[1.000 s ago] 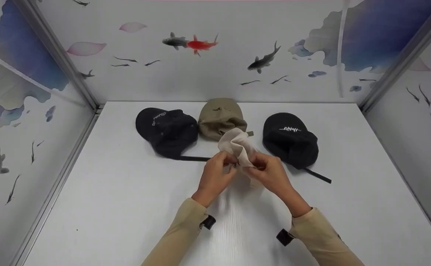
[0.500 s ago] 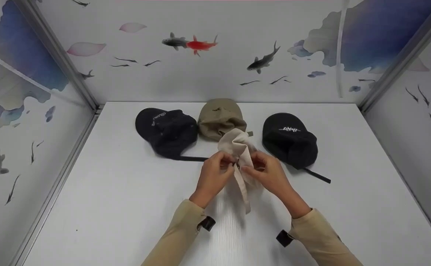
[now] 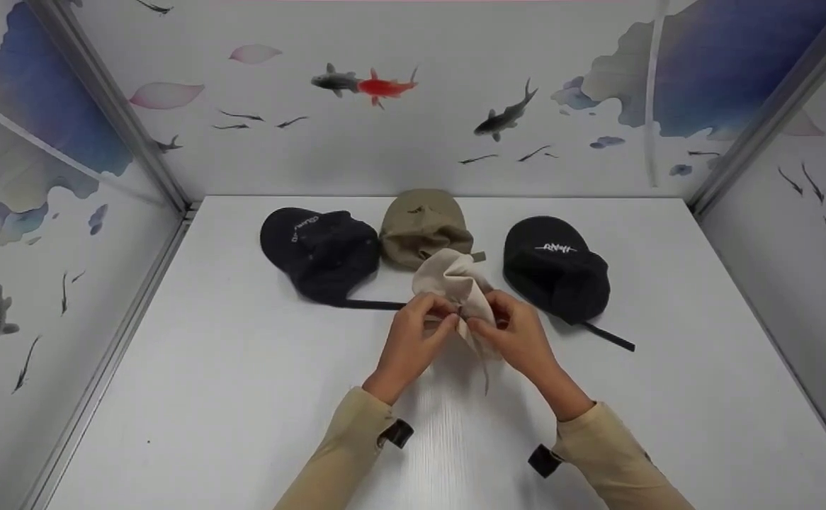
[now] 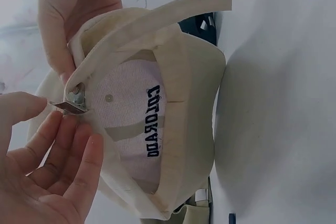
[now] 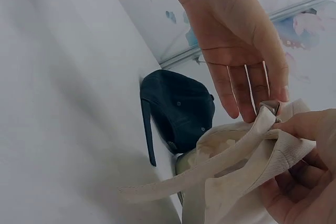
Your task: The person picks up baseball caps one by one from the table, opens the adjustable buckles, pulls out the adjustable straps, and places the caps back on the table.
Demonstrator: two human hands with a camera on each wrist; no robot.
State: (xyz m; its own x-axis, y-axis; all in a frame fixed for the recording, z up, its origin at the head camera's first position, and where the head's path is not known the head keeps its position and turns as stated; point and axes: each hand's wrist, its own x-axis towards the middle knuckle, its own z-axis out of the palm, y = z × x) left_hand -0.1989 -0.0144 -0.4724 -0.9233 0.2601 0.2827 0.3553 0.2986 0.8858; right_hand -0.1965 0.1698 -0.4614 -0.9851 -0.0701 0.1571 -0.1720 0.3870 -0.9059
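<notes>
Both hands hold a cream cap (image 3: 448,273) up off the table, in front of an olive cap (image 3: 423,219). My left hand (image 3: 409,343) pinches the flap of a metal buckle (image 4: 72,107) between thumb and fingertips, its other fingers loosely spread. My right hand (image 3: 523,336) pinches the fabric edge beside the buckle, its thumb on the strap in the right wrist view. The strap (image 5: 194,174) runs through the buckle area and its end hangs free. Printed letters (image 4: 153,121) show on the cap's inside in the left wrist view.
A dark cap (image 3: 335,248) lies left of the olive one, its strap reaching towards the left hand. Another black cap (image 3: 555,269) with white lettering lies at the right, strap pointing front right. Patterned panels (image 3: 413,142) stand behind and beside the white table (image 3: 243,425).
The cream strap's end came to hang down below the hands, then turned more edge-on and swung slightly right. The cream cap has shifted slightly left. Both hands keep their grip.
</notes>
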